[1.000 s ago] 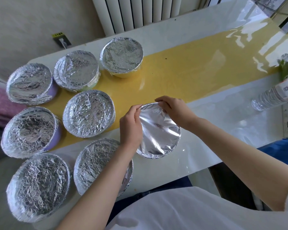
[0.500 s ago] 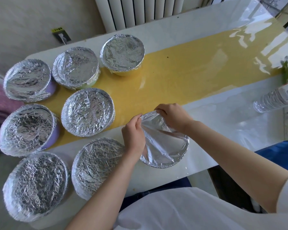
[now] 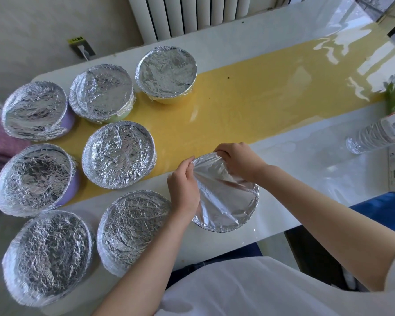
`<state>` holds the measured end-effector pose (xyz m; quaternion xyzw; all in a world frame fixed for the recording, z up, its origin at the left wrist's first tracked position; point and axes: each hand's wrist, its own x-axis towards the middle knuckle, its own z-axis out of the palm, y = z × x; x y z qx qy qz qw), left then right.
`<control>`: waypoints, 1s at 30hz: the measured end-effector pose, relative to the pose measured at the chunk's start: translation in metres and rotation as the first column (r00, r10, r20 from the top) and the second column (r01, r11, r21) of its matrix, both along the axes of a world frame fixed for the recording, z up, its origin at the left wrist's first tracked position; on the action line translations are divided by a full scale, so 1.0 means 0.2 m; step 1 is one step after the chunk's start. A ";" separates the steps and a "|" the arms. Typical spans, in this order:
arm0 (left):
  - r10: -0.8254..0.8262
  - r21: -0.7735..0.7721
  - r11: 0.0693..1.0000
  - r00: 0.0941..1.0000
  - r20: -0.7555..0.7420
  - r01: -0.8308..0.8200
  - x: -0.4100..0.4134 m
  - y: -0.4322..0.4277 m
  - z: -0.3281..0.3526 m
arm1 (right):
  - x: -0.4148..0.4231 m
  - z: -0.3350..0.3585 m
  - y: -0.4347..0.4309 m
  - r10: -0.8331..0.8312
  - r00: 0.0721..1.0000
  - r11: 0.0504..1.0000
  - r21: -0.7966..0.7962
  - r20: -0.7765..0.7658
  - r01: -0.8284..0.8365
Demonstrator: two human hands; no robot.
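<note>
A round bowl covered in smooth aluminium foil [image 3: 226, 201] sits near the front edge of the table. My left hand [image 3: 184, 188] pinches the foil at the bowl's left far rim, fingers curled. At the far rim my right hand [image 3: 236, 159] pinches the foil and lifts it, so the sheet peaks upward there. The near and right edges of the foil stay folded over the rim. The bowl under the foil is hidden.
Several other foil-covered bowls [image 3: 119, 153] stand in rows on the left half of the white table [image 3: 306, 169] with its yellow runner [image 3: 249, 99]. A plastic water bottle [image 3: 379, 135] lies at the right edge. A radiator [image 3: 187, 14] stands behind the table.
The foil's far edge has come up off the rim, pulled by both hands into a raised crease. The bowl has shifted slightly right and toward me in view.
</note>
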<state>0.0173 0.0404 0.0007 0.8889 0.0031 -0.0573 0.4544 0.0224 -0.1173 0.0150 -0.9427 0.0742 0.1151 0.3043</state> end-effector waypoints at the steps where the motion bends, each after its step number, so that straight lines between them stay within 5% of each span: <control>1: -0.001 0.001 1.000 1.000 -0.003 0.001 -0.01 0.00 0.00 | 0.00 0.00 0.00 0.007 1.000 1.000 -0.020 0.005 -0.007; 6: 0.028 -0.014 0.999 0.998 -0.065 -0.029 -0.05 -0.02 0.03 | -0.01 0.02 0.01 0.029 1.000 0.999 -0.015 0.009 -0.028; 11: -0.080 0.144 0.985 0.994 -0.075 0.090 -0.08 -0.02 0.05 | -0.07 0.02 -0.02 -0.057 0.998 0.995 0.080 0.024 0.055; 17: -0.232 -0.007 0.973 0.971 -0.052 0.232 0.08 -0.03 0.03 | -0.12 0.02 -0.05 -0.184 0.983 0.968 0.170 -0.006 0.182; 30: -0.237 0.055 0.970 0.972 -0.003 0.237 0.08 -0.04 0.01 | -0.11 -0.02 -0.03 -0.080 0.996 0.994 0.085 0.045 0.076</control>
